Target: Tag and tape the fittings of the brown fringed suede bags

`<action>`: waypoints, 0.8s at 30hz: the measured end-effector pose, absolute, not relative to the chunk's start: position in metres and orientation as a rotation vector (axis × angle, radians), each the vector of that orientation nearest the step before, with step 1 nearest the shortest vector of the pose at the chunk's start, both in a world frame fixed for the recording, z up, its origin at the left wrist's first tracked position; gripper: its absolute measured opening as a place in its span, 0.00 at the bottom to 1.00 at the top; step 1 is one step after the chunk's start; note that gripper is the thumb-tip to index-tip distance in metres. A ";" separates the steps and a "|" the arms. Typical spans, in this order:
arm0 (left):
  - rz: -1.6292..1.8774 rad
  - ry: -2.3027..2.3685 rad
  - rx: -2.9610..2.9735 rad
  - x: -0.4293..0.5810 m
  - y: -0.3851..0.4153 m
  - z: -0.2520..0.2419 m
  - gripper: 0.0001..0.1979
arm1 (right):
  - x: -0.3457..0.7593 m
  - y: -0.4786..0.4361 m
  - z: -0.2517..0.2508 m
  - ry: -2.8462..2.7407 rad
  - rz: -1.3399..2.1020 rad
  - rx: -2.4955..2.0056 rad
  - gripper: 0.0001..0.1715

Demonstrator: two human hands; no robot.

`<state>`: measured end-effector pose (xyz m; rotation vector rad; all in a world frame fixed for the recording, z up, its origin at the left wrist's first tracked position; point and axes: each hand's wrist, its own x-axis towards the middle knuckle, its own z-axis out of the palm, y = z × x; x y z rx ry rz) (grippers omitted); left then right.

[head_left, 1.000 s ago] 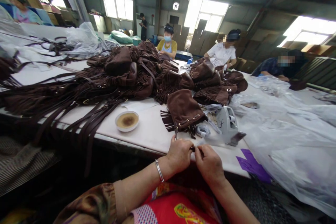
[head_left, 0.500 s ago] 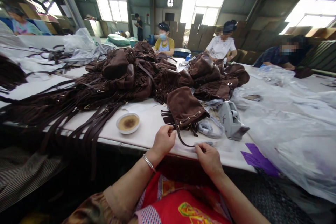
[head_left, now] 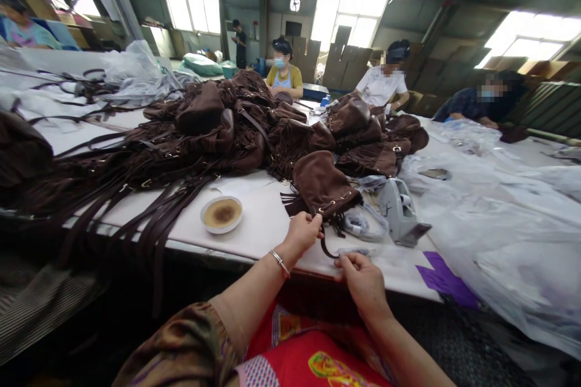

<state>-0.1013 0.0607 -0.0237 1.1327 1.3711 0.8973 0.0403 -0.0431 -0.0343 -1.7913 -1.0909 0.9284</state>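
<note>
A brown suede bag [head_left: 321, 180] with fringe and metal eyelets lies on the table just beyond my hands. From its near edge a narrow dark strap [head_left: 325, 248] curves down between them. My left hand [head_left: 305, 232] is closed on the strap's upper part, close beside the bag. The strap's lower end is pinched between the thumb and fingers of my right hand [head_left: 361, 278]. Right of the bag lie a coiled clear plastic bundle [head_left: 357, 222] and a grey tape dispenser [head_left: 402, 211].
A white dish [head_left: 221, 215] with brown paste stands left of my hands. Brown fringed bags [head_left: 218, 127] are heaped behind, straps hanging over the table edge. Clear plastic bags [head_left: 499, 230] and purple tape [head_left: 447, 278] lie at right. Several people are around the far side.
My left hand has moved right along the table, up against the bag's near edge and closer to my right hand. The strap between them bends more. My right hand has hardly moved.
</note>
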 end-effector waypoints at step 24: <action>0.926 1.319 1.348 -0.116 0.046 -0.044 0.11 | -0.004 0.012 -0.025 -0.904 0.926 -1.578 0.19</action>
